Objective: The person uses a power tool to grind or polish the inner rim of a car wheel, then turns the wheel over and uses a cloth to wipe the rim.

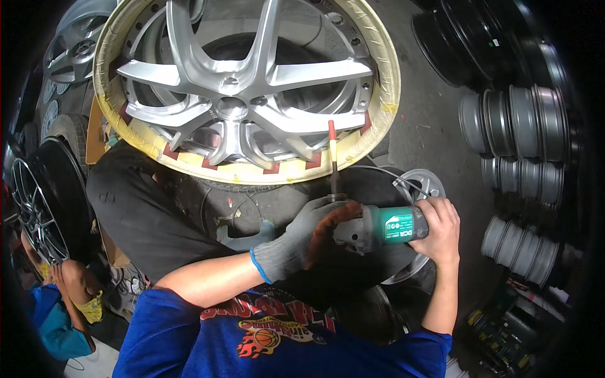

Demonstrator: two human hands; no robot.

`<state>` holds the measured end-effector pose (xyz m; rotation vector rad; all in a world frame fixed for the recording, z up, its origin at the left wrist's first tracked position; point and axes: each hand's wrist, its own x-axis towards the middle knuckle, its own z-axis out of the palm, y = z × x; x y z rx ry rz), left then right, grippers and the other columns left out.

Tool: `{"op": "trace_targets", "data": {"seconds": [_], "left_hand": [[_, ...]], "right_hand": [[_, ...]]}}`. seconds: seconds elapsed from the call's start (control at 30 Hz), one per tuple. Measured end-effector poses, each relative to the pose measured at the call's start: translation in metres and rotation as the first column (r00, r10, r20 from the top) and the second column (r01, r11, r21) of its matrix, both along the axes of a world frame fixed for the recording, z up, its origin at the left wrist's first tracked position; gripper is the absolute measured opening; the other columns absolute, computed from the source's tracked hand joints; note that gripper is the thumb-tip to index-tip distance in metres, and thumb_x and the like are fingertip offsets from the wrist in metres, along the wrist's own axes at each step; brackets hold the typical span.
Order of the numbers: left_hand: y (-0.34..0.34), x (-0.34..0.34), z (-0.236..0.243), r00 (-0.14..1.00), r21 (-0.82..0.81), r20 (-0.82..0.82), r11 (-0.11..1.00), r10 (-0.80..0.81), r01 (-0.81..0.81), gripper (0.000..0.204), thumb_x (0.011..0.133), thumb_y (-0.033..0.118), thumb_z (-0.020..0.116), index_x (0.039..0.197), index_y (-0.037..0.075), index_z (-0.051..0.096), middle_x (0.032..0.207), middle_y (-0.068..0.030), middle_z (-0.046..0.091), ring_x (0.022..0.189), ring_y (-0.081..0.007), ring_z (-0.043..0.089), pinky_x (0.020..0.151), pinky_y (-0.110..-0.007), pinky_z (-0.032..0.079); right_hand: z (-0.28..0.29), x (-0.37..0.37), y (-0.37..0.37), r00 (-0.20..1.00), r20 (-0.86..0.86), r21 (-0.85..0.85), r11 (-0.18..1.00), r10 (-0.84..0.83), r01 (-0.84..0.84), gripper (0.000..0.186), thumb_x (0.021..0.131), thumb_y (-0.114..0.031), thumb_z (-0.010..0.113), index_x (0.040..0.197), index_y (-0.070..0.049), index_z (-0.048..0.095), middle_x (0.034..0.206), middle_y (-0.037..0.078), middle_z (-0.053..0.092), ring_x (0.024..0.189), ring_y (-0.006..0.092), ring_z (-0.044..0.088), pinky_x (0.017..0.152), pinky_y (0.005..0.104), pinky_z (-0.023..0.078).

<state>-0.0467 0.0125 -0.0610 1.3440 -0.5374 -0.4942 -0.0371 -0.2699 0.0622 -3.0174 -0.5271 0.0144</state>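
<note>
Glare brightens the silver wheel [228, 93]; bowed edges fade black.

On my right there are rows of silver-grey metal rims [522, 123] and, farther ahead, glossy black rims [469, 41]. On my left I see one black many-spoked wheel [62, 173] and, near it, a person in blue-teal shirt [60, 327].

Wheel spokes [283, 75] are silver; the rim covering [388, 94] is yellow with dark red patches [271, 168]. The power tool [380, 225] has a green label [398, 225] and grey head [350, 234]; its rod [333, 155] is dark, yellow, then red. The gloved left hand [299, 242] is grey and rust-brown, edged blue. Shirt [170, 334]: blue, orange flame print [258, 343].
</note>
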Motion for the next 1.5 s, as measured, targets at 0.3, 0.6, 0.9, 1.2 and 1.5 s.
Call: {"op": "trace_targets", "data": {"seconds": [0.3, 0.6, 0.9, 1.2, 1.5], "left_hand": [[0.017, -0.002, -0.001, 0.986, -0.042, 0.131, 0.994, 0.106, -0.101, 0.074, 0.082, 0.009, 0.079, 0.146, 0.001, 0.041, 0.141, -0.0172, 0.051, 0.133, -0.029, 0.05, 0.111, -0.039, 0.041], [0.029, -0.002, -0.008, 0.993, -0.148, 0.069, 0.985, 0.096, -0.085, 0.076, 0.076, 0.007, 0.085, 0.141, 0.006, 0.046, 0.137, -0.0172, 0.054, 0.129, -0.0289, 0.053, 0.108, -0.039, 0.044], [0.043, -0.003, 0.005, 0.981, -0.1, 0.057, 0.979, 0.183, -0.177, 0.062, 0.076, 0.007, 0.085, 0.131, 0.005, 0.056, 0.116, -0.0123, 0.064, 0.106, -0.0263, 0.065, 0.094, -0.036, 0.053], [0.055, -0.013, -0.001, 0.939, -0.46, -0.29, 0.833, 0.187, -0.308, 0.055, 0.079, -0.001, 0.079, 0.129, 0.003, 0.056, 0.118, -0.0082, 0.062, 0.111, -0.0191, 0.062, 0.1, -0.035, 0.049], [0.085, -0.007, -0.016, 0.991, -0.14, 0.008, 0.981, 0.134, -0.132, 0.054, 0.086, -0.005, 0.062, 0.138, 0.006, 0.049, 0.136, -0.0119, 0.054, 0.125, -0.0212, 0.054, 0.104, -0.038, 0.046]], "right_hand": [[-0.002, -0.004, 0.016, 1.0, -0.021, -0.016, 1.0, 0.002, -0.002, 0.069, 0.041, -0.011, 0.083, 0.107, -0.011, 0.065, 0.103, 0.009, 0.062, 0.097, 0.032, 0.061, 0.081, 0.0443, 0.049], [0.001, -0.008, 0.035, 0.999, -0.041, -0.037, 0.999, -0.016, 0.015, 0.072, 0.039, -0.012, 0.085, 0.108, -0.011, 0.065, 0.102, 0.009, 0.062, 0.098, 0.032, 0.061, 0.082, 0.0446, 0.048], [0.002, -0.014, 0.056, 0.998, -0.044, -0.05, 0.998, -0.037, 0.035, 0.071, 0.04, -0.012, 0.085, 0.108, -0.011, 0.066, 0.101, 0.009, 0.062, 0.098, 0.0319, 0.061, 0.082, 0.0454, 0.049], [0.002, -0.019, 0.08, 0.998, -0.039, -0.048, 0.998, -0.04, 0.038, 0.065, 0.045, -0.013, 0.083, 0.108, -0.01, 0.066, 0.102, 0.011, 0.062, 0.094, 0.032, 0.061, 0.08, 0.0451, 0.049], [0.002, -0.032, 0.102, 0.994, -0.038, -0.058, 0.994, -0.1, 0.097, 0.063, 0.05, -0.014, 0.083, 0.11, -0.01, 0.065, 0.102, 0.012, 0.062, 0.095, 0.0327, 0.061, 0.08, 0.0453, 0.049]]}}
